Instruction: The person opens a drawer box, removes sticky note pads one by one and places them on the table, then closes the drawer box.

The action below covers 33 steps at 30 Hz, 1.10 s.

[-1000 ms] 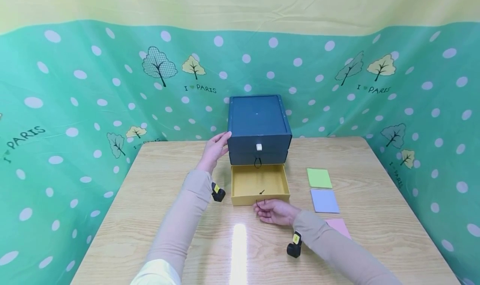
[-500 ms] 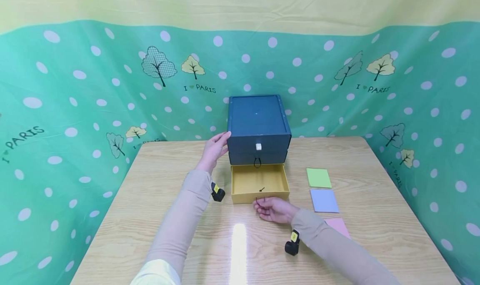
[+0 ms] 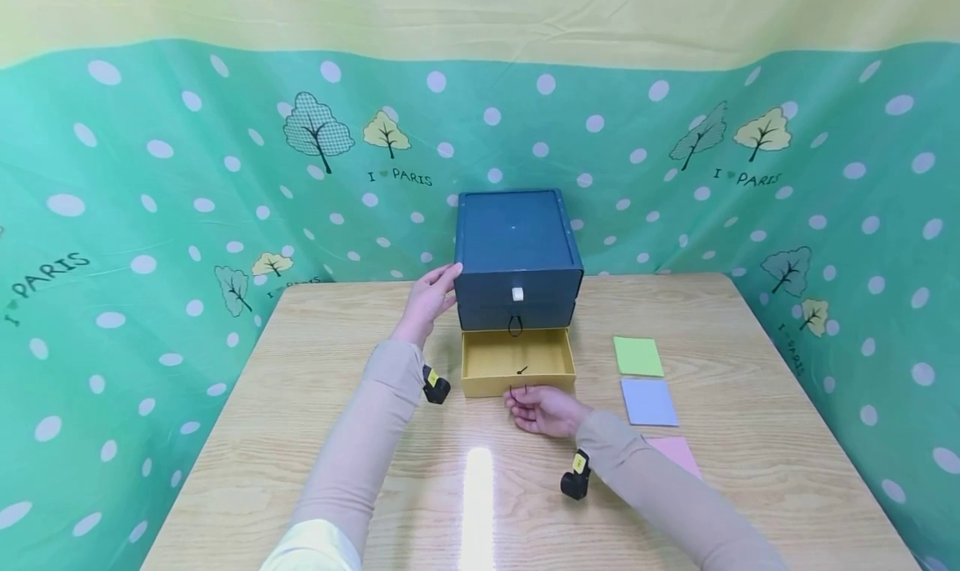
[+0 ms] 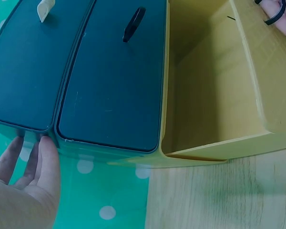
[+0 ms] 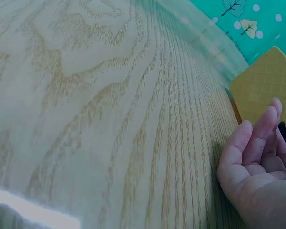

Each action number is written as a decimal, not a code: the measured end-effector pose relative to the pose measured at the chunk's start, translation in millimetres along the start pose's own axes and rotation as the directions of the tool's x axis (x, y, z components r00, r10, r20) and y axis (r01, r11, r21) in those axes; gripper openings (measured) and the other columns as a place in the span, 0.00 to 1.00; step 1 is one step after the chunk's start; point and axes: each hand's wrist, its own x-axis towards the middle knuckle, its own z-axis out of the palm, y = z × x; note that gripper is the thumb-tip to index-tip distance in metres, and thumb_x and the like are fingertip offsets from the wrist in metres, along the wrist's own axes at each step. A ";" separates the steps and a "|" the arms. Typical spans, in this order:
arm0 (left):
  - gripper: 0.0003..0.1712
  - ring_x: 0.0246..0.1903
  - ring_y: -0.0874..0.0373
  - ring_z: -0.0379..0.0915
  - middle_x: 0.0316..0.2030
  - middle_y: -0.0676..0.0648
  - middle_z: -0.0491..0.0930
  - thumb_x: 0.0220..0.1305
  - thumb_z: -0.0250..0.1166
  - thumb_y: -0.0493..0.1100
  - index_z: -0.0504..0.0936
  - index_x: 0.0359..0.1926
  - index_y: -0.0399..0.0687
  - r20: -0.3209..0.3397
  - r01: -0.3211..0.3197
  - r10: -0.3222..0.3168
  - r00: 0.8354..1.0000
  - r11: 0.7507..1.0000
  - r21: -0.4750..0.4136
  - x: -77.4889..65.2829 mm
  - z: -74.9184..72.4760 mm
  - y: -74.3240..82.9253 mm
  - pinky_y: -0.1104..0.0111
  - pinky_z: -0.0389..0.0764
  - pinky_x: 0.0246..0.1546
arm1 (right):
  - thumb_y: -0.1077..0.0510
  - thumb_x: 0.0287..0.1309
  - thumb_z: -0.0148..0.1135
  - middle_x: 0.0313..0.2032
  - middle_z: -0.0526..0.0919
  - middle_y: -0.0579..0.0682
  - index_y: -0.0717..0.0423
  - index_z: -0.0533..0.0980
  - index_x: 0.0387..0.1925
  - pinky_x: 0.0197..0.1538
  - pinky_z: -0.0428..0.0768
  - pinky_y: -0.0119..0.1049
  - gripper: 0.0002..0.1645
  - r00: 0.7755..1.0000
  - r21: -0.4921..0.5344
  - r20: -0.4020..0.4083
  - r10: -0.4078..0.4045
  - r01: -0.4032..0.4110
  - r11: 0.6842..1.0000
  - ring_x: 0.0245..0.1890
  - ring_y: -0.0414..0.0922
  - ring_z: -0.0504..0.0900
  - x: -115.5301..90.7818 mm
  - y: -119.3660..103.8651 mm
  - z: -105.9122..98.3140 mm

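A dark blue drawer cabinet [image 3: 513,233] stands at the back of the table. Its lowest drawer, a yellow one [image 3: 480,386], is pulled out and shows a bare inside with a small black cord end. With curled fingers my right hand [image 3: 547,410] holds the black loop handle [image 4: 277,18] on that drawer's front. My left hand [image 3: 429,303] rests its fairly straight fingertips against the cabinet's left side, near the upper front corner. Above the yellow drawer are two blue fronts, one with a white knob [image 3: 517,294], the other with a black loop [image 4: 133,25].
Right of the drawer lie a green paper pad [image 3: 638,357], a blue one [image 3: 649,402] and a pink one [image 3: 677,454], the last partly under the right forearm. A dotted green cloth [image 3: 360,221] hangs behind the wooden table [image 3: 337,346].
The yellow drawer has slid a little inward toward the cabinet, and my right hand has moved along with it. My left hand has kept its place on the cabinet.
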 end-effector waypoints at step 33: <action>0.34 0.64 0.50 0.64 0.65 0.44 0.67 0.63 0.61 0.55 0.68 0.66 0.46 -0.018 0.014 -0.014 1.000 1.000 -0.006 0.3 0.7 -0.3 0.62 0.72 0.62 | 0.65 0.70 0.37 0.33 0.79 0.45 0.63 0.70 0.49 0.47 0.77 0.31 0.15 0.996 0.039 -0.076 -0.052 0.055 0.998 0.33 0.37 0.76 19.8 -16.8 -4.8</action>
